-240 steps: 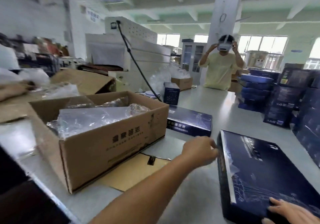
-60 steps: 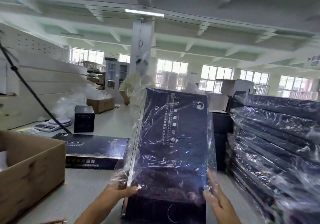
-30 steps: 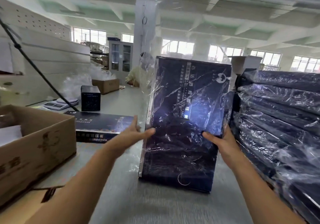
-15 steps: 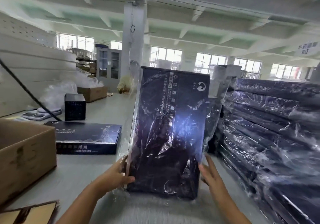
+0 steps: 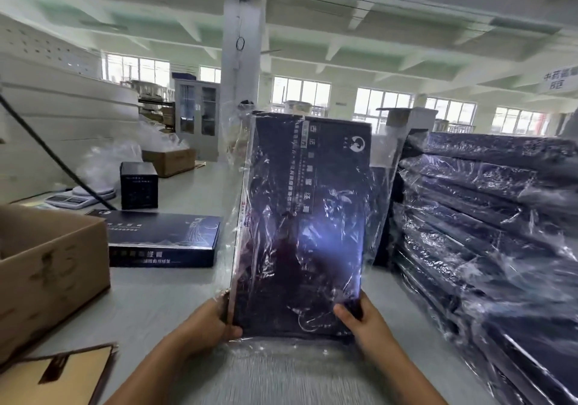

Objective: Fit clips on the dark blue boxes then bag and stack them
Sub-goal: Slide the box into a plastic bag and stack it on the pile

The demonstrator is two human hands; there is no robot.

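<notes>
Both hands, left [image 5: 209, 329] and right [image 5: 362, 320], grip the bottom corners of the bagged dark blue box [image 5: 300, 217] standing upright over the table [image 5: 150, 304], probably so it drops fully into the clear bag [image 5: 383, 167] before joining the wrapped stack [image 5: 488, 217] beside it.

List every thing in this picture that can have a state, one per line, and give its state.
Held box: upright, inside a clear bag.
Left hand: grips its lower left edge.
Right hand: grips its lower right corner.
Flat box: lying on the table, unbagged.
Stack: bagged boxes, piled flat.
Cardboard carton: open.
</notes>
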